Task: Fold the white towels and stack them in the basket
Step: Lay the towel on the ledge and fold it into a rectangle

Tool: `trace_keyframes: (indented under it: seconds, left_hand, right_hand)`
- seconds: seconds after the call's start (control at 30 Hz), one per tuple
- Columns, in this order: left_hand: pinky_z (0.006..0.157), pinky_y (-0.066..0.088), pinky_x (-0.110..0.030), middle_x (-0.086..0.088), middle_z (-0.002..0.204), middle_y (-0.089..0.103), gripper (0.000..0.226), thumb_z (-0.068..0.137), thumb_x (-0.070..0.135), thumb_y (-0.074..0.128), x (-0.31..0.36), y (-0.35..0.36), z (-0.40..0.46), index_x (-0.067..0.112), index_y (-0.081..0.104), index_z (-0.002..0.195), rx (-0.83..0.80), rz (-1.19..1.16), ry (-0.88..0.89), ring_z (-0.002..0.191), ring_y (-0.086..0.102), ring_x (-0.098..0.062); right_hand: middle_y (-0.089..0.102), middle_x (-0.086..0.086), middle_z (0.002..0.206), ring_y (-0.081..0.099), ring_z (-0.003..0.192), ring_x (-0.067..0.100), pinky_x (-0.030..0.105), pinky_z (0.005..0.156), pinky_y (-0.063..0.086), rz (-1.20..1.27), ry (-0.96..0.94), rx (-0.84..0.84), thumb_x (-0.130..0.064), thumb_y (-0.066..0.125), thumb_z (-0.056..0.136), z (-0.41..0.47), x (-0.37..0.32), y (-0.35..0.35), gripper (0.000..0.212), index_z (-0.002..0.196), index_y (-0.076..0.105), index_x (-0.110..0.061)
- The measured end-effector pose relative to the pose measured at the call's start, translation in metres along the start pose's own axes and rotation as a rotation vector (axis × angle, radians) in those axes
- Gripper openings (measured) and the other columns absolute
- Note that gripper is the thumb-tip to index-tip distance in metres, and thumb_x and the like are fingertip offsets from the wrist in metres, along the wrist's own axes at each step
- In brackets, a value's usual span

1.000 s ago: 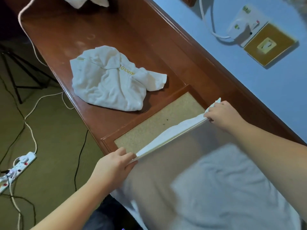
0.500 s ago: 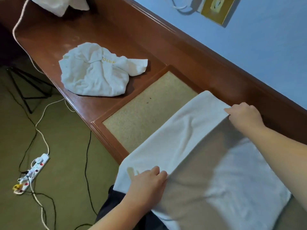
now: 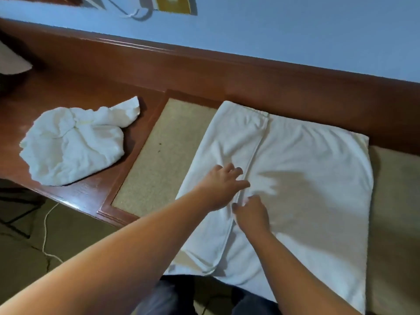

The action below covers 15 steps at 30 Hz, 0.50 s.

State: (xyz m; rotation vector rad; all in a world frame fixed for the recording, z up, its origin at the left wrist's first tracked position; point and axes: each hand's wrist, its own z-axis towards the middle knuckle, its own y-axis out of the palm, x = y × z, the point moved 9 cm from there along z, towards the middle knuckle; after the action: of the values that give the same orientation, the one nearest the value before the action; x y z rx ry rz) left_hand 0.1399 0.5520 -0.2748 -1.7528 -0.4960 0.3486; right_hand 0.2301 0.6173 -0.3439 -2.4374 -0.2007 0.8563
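- Towel (image 3: 306,178) flat on worktop (image 3: 91,92), left part folded over.
- Left hand (image 3: 219,186) spread, pressing fold edge; right hand (image 3: 251,213) pinching it.
- Crumpled towel (image 3: 70,144) left of flat towel.

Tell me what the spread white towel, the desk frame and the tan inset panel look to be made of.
Spread white towel: soft cotton-like cloth, matte, creasing where folded. Reddish-brown desk frame: wood or veneer, glossy, with faint grain and sheen. Tan inset panel: speckled and matte, possibly cork or woven fabric; unclear.
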Motion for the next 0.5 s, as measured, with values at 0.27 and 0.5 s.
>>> trace_keyframes:
  seconds: [0.27,0.5]
  left_hand:
    - [0.095,0.042,-0.036,0.003,0.129,0.056,0.042,0.093,0.022,0.065,0.019,0.018,0.045,0.029,0.056,0.133,-0.199,0.345,0.562,0.125,0.046,-0.025]
    - [0.096,0.041,-0.035,0.004,0.128,0.057,0.028,0.103,0.038,0.052,0.009,0.018,0.066,0.030,0.062,0.129,-0.243,0.650,0.804,0.126,0.044,-0.026]
  right_hand:
    - [0.064,0.007,0.123,0.064,0.109,0.026,0.030,0.078,0.046,0.053,0.121,0.033,-0.031,0.059,0.099,-0.046,0.011,0.044,0.038,0.130,0.053,-0.011]
    - [0.063,0.005,0.130,0.060,0.118,0.026,0.035,0.096,0.050,0.163,0.240,-0.034,-0.032,0.055,0.101,-0.094,0.034,0.084,0.039,0.135,0.054,-0.014]
